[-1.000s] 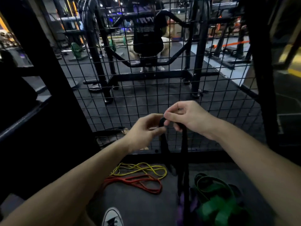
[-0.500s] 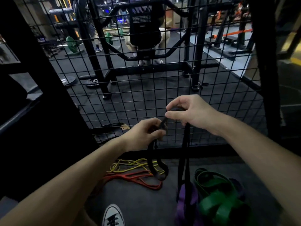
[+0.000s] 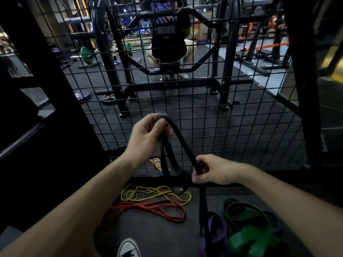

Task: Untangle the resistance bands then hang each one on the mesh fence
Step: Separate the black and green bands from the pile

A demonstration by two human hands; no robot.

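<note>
A black resistance band is held up in front of the black mesh fence. My left hand grips its top bend, with loops hanging below. My right hand is closed on a lower strand, which runs down to a purple band on the floor. Beside the purple one lies a wide green band. A thin yellow band and a red band lie on the floor under my left forearm.
A thick black post stands to the left and another to the right of the mesh. My white shoe is at the bottom edge. Beyond the fence a person sits at a black gym machine.
My left hand has risen and taken the band's top bend. My right hand has slid down the band to a lower strand. The view has tilted slightly upward.
</note>
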